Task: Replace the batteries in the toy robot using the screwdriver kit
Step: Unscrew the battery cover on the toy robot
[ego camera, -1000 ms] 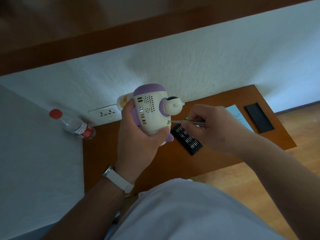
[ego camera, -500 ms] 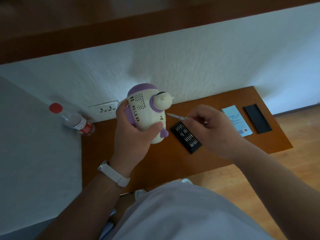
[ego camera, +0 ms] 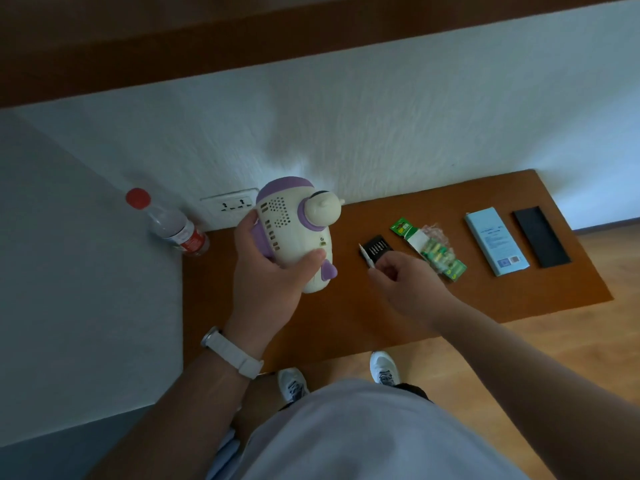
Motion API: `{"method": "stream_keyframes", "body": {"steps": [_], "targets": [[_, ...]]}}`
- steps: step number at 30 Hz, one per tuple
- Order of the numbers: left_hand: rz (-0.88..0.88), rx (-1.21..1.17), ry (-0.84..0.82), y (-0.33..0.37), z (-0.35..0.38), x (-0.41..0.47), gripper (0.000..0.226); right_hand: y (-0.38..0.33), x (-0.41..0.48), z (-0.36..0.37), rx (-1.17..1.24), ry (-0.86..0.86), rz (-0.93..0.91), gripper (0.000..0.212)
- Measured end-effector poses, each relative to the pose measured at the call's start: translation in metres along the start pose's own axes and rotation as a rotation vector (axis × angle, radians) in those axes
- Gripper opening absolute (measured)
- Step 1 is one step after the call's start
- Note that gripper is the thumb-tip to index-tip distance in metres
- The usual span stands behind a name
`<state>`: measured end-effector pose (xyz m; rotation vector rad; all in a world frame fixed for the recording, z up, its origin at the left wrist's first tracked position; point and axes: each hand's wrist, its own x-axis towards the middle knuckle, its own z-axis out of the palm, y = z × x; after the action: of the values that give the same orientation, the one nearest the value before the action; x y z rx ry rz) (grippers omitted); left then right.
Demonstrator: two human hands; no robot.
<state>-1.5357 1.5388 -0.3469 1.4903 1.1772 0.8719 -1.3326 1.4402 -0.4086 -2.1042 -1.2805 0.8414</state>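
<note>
Handle of screwdriver [ego camera: 366,256] hidden inside right hand [ego camera: 405,278], which also covers near end of bit tray [ego camera: 377,244]. Print on blue box [ego camera: 495,240] too small to read.

A: We find it dim here, with a cool grey-blue cast over the wall [ego camera: 346,133].
B: Agreed. We see the wall palest toward one o'clock and dullest at nine o'clock, so the light seems to come from that side.
A: We see no glare; the shadows on the table [ego camera: 519,289] are soft, without sharp edges.
B: The pale shell of the toy robot [ego camera: 294,233] is the brightest thing near the centre.
A: The wooden band [ego camera: 242,39] at twelve o'clock bows, as wide lenses do, and we find it dark.
B: The shirt [ego camera: 363,438] at six o'clock is soft, and the screwdriver [ego camera: 366,256] slightly smeared.
</note>
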Motion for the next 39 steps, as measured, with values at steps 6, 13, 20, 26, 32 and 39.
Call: {"method": "stream_keyframes", "body": {"steps": [6, 13, 20, 26, 32, 39], "targets": [[-0.072, -0.051, -0.015, -0.005, -0.015, 0.0, 0.101, 0.028, 0.019, 0.043, -0.221, -0.087, 0.037, 0.019], [-0.115, -0.025, 0.022, -0.022, -0.029, -0.003, 0.098, 0.062, 0.042, 0.077, -0.379, -0.152, 0.097, 0.023], [-0.152, -0.022, 0.037, -0.03, -0.037, -0.006, 0.099, 0.07, 0.06, 0.093, -0.435, -0.187, 0.154, 0.021], [-0.148, -0.017, 0.032, -0.031, -0.039, -0.005, 0.096, 0.072, 0.065, 0.094, -0.469, -0.168, 0.164, 0.022], [-0.139, -0.017, 0.012, -0.03, -0.035, -0.005, 0.092, 0.071, 0.06, 0.09, -0.485, -0.185, 0.172, 0.025], [-0.11, -0.046, -0.018, -0.018, -0.024, -0.002, 0.095, 0.049, 0.044, 0.063, -0.375, -0.094, 0.141, 0.021]]}}
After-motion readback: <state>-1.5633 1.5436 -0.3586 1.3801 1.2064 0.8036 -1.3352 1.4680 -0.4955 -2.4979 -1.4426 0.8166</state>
